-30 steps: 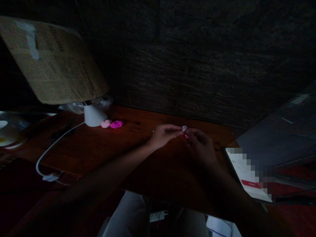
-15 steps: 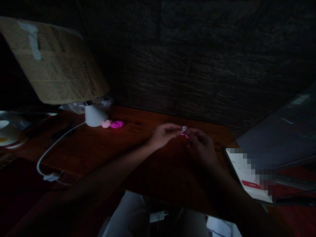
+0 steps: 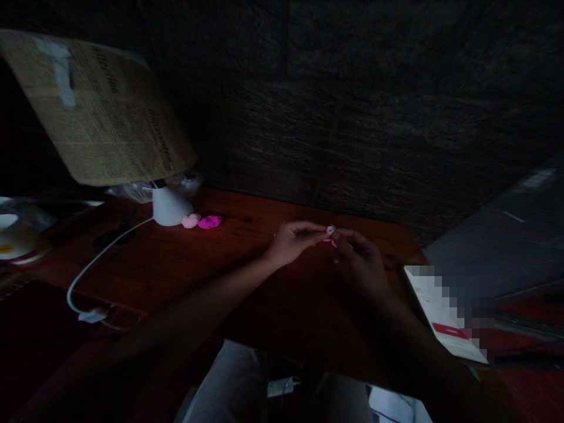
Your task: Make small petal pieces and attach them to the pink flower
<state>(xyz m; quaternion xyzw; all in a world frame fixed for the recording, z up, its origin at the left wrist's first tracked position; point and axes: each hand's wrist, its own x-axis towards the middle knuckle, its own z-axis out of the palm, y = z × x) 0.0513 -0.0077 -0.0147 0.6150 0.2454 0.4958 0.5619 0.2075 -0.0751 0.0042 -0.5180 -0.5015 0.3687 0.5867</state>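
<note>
Between my two hands, above the wooden table (image 3: 247, 258), is a small white-and-pink piece (image 3: 330, 231) that looks like soft modelling clay. My left hand (image 3: 293, 239) pinches it from the left with thumb and fingertips. From the right, my right hand (image 3: 359, 252) presses on the same piece with its fingers curled. Much of the piece is hidden by the fingertips, and the light is dim. A pale pink lump (image 3: 191, 221) and a bright magenta lump (image 3: 210, 222) lie touching each other on the table, to the left of my hands.
A lamp with a newspaper-print shade (image 3: 110, 111) and a white base (image 3: 170, 207) stands at the back left. Its white cord (image 3: 86, 264) hangs past the table edge. A white cup (image 3: 13, 235) stands far left; a white-and-red booklet (image 3: 440, 311) lies at the right.
Both hands stay in nearly the same place, still pinching the piece. The piece has shifted very slightly between the fingertips, and a little more pink shows below it.
</note>
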